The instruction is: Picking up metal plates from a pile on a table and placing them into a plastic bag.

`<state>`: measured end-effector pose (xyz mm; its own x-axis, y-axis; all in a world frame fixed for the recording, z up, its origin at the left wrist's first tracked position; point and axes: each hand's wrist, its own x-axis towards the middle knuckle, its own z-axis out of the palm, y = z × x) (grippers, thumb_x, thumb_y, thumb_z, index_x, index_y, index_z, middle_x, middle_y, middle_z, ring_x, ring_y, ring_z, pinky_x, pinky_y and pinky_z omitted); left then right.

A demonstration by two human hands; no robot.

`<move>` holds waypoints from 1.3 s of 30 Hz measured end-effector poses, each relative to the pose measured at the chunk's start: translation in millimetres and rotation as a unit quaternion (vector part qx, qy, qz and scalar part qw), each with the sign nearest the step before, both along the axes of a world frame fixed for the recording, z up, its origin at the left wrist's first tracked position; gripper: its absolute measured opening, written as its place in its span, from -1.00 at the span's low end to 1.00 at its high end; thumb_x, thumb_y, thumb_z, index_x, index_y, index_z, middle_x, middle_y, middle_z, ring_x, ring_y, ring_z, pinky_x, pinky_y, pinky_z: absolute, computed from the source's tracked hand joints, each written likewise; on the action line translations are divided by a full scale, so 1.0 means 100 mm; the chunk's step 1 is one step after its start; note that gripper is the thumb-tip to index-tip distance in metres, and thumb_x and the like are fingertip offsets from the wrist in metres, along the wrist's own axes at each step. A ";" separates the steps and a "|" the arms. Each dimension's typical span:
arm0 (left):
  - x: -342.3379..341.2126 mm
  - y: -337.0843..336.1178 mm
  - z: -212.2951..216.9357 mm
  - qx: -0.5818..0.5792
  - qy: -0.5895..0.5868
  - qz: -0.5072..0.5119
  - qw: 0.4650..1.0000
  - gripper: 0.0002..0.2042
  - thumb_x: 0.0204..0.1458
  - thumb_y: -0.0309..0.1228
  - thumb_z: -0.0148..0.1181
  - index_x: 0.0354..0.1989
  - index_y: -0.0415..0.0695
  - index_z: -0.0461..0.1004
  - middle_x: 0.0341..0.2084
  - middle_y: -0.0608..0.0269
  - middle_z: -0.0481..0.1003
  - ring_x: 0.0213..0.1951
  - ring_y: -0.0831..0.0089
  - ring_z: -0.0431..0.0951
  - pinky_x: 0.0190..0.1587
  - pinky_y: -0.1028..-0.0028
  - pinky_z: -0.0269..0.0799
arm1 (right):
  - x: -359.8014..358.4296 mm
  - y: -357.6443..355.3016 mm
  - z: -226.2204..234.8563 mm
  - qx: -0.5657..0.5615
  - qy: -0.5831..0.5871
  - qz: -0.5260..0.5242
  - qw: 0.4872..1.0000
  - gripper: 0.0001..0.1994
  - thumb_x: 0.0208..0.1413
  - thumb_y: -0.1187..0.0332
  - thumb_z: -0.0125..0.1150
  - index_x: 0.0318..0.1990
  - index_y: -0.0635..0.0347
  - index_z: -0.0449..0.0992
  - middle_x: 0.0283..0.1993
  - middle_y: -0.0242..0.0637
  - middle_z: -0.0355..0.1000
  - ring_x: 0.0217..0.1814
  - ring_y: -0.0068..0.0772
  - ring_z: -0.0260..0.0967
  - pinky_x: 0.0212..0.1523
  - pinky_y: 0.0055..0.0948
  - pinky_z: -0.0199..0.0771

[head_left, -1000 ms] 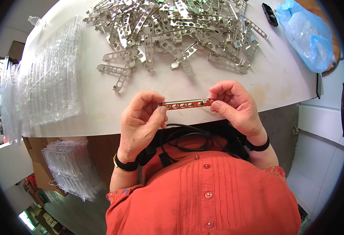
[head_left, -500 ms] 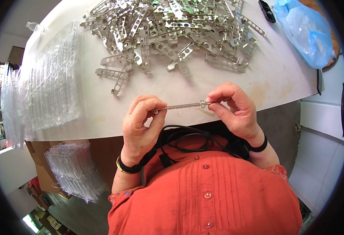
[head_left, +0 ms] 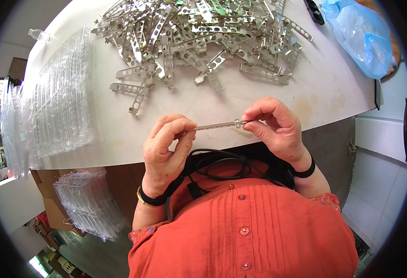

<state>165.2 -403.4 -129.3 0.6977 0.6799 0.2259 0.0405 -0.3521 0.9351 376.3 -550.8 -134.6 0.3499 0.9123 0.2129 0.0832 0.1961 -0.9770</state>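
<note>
Two hands (head_left: 165, 147) (head_left: 280, 130), one metal bracket (head_left: 215, 126) between them

hands, two: left hand (head_left: 165, 150), right hand (head_left: 277, 132). one bracket (head_left: 216, 125) held between them, near dial centre. one heap (head_left: 222, 29) of more brackets at 12 o'clock; dozens, overlap too dense for an exact tally. tray stacks, two: upper stack (head_left: 64, 97) between 9 and 10, lower stack (head_left: 88, 199) at 8; layers can't be separated by eye. one blue bag (head_left: 361, 44) at 2. one black holder (head_left: 314, 12) between 1 and 2. black wristbands (head_left: 304, 170), two, one per wrist. shirt buttons (head_left: 244, 230), four showing, between 5 and 6.
</note>
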 end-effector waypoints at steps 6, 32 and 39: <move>0.00 0.03 -0.01 0.035 0.004 -0.005 0.999 -0.82 0.05 -0.73 0.26 -0.19 -0.28 0.56 -0.28 0.18 0.51 -0.41 0.53 0.52 -0.37 0.55 0.46 | 0.02 0.00 -0.03 0.002 -0.004 0.006 1.000 -0.74 0.11 0.66 0.31 -0.05 0.29 0.49 -0.13 -0.31 0.46 -0.10 -0.51 0.48 -0.08 -0.54 0.52; -0.01 0.03 -0.06 0.007 0.008 0.000 1.000 -0.86 0.10 -0.72 0.22 -0.18 -0.30 0.53 -0.30 0.19 0.49 -0.42 0.56 0.52 -0.39 0.57 0.46 | 0.00 0.01 -0.10 -0.044 0.017 0.023 0.999 -0.80 0.14 0.59 0.33 -0.08 0.30 0.53 -0.19 -0.37 0.46 -0.25 -0.66 0.38 -0.29 -0.63 0.40; 0.00 0.03 -0.07 0.031 0.019 -0.012 0.999 -0.87 0.11 -0.70 0.22 -0.17 -0.31 0.52 -0.26 0.19 0.48 -0.39 0.56 0.53 -0.37 0.59 0.49 | 0.02 -0.01 -0.11 -0.063 0.012 0.018 0.998 -0.83 0.15 0.56 0.33 -0.11 0.29 0.55 -0.22 -0.37 0.48 -0.30 -0.70 0.36 -0.37 -0.66 0.34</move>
